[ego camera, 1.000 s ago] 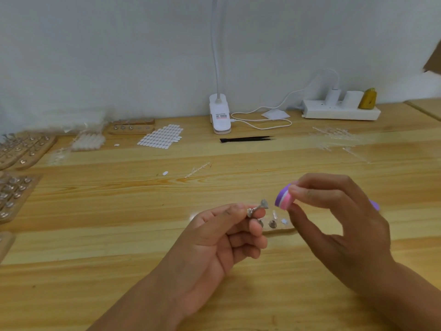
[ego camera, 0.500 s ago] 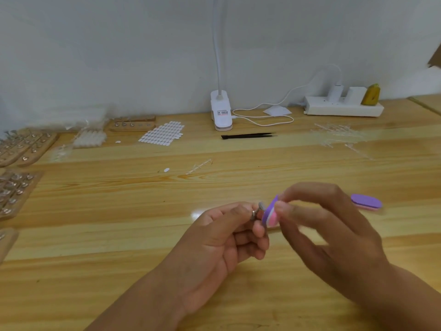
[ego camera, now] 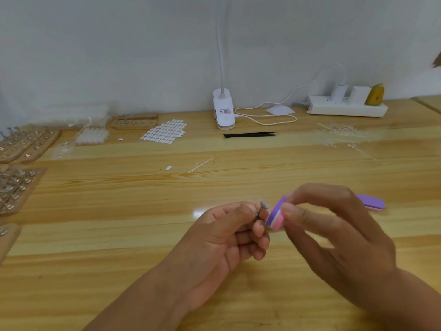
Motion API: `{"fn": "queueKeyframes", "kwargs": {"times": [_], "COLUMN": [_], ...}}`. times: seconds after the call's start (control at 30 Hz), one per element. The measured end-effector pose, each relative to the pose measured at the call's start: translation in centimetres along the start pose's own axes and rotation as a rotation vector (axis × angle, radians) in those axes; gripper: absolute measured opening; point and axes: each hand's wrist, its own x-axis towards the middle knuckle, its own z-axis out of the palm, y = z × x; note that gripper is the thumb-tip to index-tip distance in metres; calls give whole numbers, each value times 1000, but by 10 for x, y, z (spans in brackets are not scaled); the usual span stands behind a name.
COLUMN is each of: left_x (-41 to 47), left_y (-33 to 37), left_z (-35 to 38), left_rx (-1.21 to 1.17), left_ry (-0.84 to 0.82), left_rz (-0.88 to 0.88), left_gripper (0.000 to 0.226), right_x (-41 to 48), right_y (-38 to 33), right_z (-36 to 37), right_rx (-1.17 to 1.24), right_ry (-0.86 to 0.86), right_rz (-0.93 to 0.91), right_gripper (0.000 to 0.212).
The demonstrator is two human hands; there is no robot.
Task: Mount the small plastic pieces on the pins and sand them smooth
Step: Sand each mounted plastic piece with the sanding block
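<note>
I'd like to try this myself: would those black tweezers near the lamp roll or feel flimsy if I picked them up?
Probably no rolling: the tweezers lie flat on the table. They look slim, so likely light, and may slide on that glossy wood if nudged. Their fine tips could bend, so grip the thicker end.

1 left hand [ego camera: 214, 237], 1 right hand [ego camera: 334, 235]. 1 pin [ego camera: 262, 207], 1 nail file [ego camera: 275, 217], 1 tweezers [ego camera: 250, 134], 1 lamp [ego camera: 223, 111], 1 power strip [ego camera: 346, 108], 1 sticker sheet [ego camera: 164, 132], 2 loose stickers [ego camera: 168, 167]. Wooden pin boards [ego camera: 35, 144]: min. 5, some cut off at frame edge.
</note>
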Motion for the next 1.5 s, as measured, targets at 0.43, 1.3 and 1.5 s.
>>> {"fn": "queueKeyframes", "kwargs": {"times": [0.43, 1.3, 1.5], "left_x": [0, -3, -3], "left_y": [1, 2, 1], "left_z": [0, 0, 0], "left_rx": [7, 107, 132], "left_ry": [-33, -25, -18], "left_rz": [-14, 22, 30], "left_gripper": [13, 15, 15], "right_x": [0, -3, -2], "right_y": [9, 10, 2], "right_z": [-1, 3, 4], "right_rx": [-4, 11, 38], "right_ry": [-49, -82, -45], "right_rz": [55, 26, -29], "right_gripper": [29, 33, 30]}}
